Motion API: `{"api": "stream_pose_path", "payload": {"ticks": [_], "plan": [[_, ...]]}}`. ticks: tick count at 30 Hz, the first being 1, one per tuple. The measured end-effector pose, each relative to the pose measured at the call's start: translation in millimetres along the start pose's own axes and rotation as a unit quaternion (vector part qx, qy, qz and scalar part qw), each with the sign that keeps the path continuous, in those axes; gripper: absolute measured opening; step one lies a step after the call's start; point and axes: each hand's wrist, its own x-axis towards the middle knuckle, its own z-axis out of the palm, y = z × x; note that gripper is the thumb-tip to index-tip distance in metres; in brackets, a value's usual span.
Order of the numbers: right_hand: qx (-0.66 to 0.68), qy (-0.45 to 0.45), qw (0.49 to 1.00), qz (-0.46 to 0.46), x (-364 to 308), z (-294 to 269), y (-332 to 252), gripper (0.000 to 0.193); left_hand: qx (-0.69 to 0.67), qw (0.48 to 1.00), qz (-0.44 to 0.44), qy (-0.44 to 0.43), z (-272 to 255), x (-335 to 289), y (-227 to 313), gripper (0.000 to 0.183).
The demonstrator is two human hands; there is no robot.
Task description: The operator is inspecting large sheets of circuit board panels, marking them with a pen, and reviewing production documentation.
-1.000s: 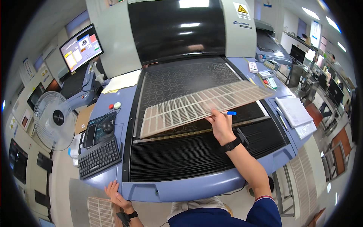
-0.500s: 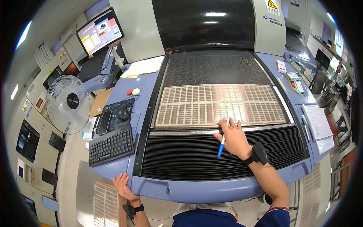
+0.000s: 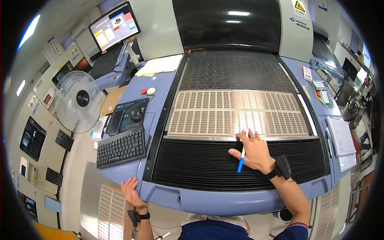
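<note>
A flat circuit-board panel point(image 3: 219, 113), copper-coloured with rows of small rectangles, lies on the black bed point(image 3: 232, 74) of a machine. My right hand point(image 3: 257, 152) rests at its near edge, fingers spread forward and fingertips on or just by that edge. A white pen with a blue cap point(image 3: 241, 162) is caught between its fingers, the cap pointing toward me. My left hand point(image 3: 133, 194) holds nothing. Its fingers are stretched out against the machine's front left corner, beside a second patterned panel point(image 3: 112, 212) lower down. Dark bands with black units circle both wrists.
Black ribbed bellows point(image 3: 236, 168) lie in front of the bed. On the left ledge are a keyboard point(image 3: 122, 147), a mouse point(image 3: 137, 114), a phone point(image 3: 116, 122) and two round buttons. A fan point(image 3: 78, 102) and monitor point(image 3: 115, 29) stand beyond. Papers point(image 3: 340, 136) lie at right.
My right hand has drawn slightly toward me, its fingertips now nearer the panel's front edge, the pen still in it. The left hand stays at the corner. The whole view has shifted a little.
</note>
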Motion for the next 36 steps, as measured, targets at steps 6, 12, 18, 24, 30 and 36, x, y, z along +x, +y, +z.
{"api": "stream_pose_path", "payload": {"ticks": [6,12,18,24,30,36], "plan": [[0.04,0.01,0.999,0.0,-2,-3,-2,0.072,-0.06,0.978,-0.15,-0.134,-34,45,-18,0.024],[0.041,0.034,0.999,-0.005,-10,1,1,0.06,0.29,0.952,-0.063,-0.069,-27,83,-51,0.039],[0.084,0.027,0.996,0.017,-13,1,9,0.05,0.167,0.978,-0.078,-0.095,-22,68,-2,0.032],[0.201,0.193,0.961,0.0,-13,-11,7,0.036,-0.025,0.99,-0.063,-0.127,-7,4,43,0.023],[0.29,0.245,0.925,-0.004,-15,-18,4,0.023,0.023,0.996,-0.019,0.078,21,-22,29,0.035],[0.32,0.213,0.923,0.001,-14,-15,0,0.023,0.038,0.997,-0.012,0.066,20,-23,26,0.035]]}}
